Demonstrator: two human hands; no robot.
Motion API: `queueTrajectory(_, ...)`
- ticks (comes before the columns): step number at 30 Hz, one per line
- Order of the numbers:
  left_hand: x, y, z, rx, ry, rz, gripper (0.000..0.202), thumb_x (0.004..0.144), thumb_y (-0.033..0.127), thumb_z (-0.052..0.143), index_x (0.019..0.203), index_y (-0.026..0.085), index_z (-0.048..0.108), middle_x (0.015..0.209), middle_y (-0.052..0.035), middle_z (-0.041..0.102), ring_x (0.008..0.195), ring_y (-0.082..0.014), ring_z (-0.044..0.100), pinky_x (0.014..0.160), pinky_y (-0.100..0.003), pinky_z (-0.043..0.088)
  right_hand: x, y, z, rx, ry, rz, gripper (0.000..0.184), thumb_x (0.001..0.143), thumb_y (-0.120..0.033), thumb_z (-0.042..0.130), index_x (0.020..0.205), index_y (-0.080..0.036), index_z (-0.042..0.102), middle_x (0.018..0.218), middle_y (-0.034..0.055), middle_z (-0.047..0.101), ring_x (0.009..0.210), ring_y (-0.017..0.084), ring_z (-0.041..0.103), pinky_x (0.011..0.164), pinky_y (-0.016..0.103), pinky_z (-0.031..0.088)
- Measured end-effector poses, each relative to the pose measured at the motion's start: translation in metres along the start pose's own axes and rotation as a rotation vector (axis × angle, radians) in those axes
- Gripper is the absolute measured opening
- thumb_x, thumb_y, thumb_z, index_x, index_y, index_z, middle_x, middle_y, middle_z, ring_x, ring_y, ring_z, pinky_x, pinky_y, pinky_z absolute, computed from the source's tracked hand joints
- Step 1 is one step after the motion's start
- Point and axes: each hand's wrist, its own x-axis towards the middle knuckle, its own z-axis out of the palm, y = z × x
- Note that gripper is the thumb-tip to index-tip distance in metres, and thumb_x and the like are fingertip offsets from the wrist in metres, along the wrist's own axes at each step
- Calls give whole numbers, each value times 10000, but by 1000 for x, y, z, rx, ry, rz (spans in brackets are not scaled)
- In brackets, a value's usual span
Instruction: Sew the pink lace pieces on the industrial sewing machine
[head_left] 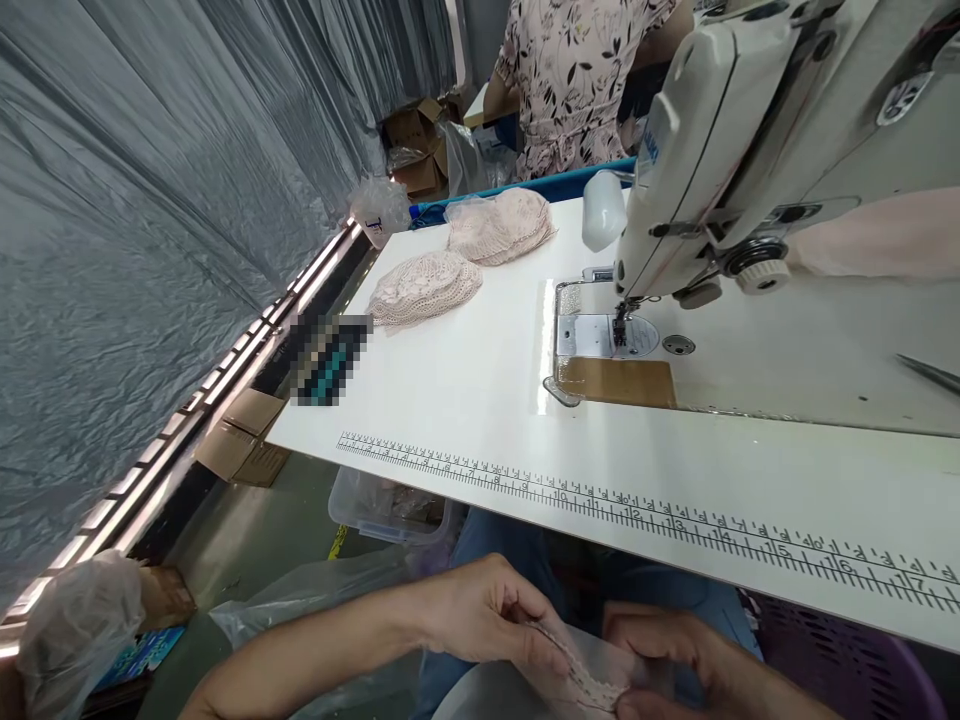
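A piece of sheer, pale pink fabric with a lace edge (581,672) is stretched between my two hands, above my lap and below the table's front edge. My left hand (499,620) pinches its left end between thumb and fingers. At the lower right, my right hand (667,660) grips the other end, partly cut off by the frame. Up on the white table (465,380) stands a sewing machine (697,170). Its needle and presser foot (621,325) are over the metal plate, with no fabric visible under the foot.
Stacked lace pieces (427,288) and a second lace pile (502,225) lie at the table's far left. A pointed metal tool (930,375) rests at right. Below are a clear plastic bin (390,510) and a purple basket (840,660). Another person (566,80) is beyond the table.
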Motion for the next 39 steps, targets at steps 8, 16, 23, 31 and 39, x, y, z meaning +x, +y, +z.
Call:
queueTrajectory(8,-6,4,-14,-51,-44,-73,477,537,501,810,871,168,742,785,-18,716,754,-129,657,770,-225,514,-1,6,-2,29,-28,-68,67,714,-247,587,680,-194,608,809,0,551,770,164,538,686,259,404)
queueTrajectory(16,6,11,-1,139,-58,-188,534,416,483,851,842,179,745,764,16,709,722,-126,642,705,-186,496,-3,-6,-3,-77,-17,-101,46,696,-190,574,695,-207,617,753,-4,583,762,167,562,692,257,424)
queueTrajectory(23,8,10,3,58,-44,-191,521,392,507,845,795,191,749,708,31,697,669,-101,629,711,-182,503,-7,-1,-2,-108,1,18,118,709,-178,581,793,-197,662,803,7,613,790,176,574,698,256,439)
queueTrajectory(31,4,12,4,103,-13,-145,473,411,467,857,761,170,745,672,27,687,645,-97,621,677,-170,490,-5,-1,-2,-101,-20,-1,39,698,-179,565,724,-191,592,763,-11,561,771,165,533,686,259,415)
queueTrajectory(39,3,16,7,142,2,-149,491,436,518,831,762,161,743,713,-9,702,694,-150,647,696,-229,506,-4,-2,0,32,-45,0,79,657,-232,647,703,-191,597,697,-34,535,698,140,491,615,242,368)
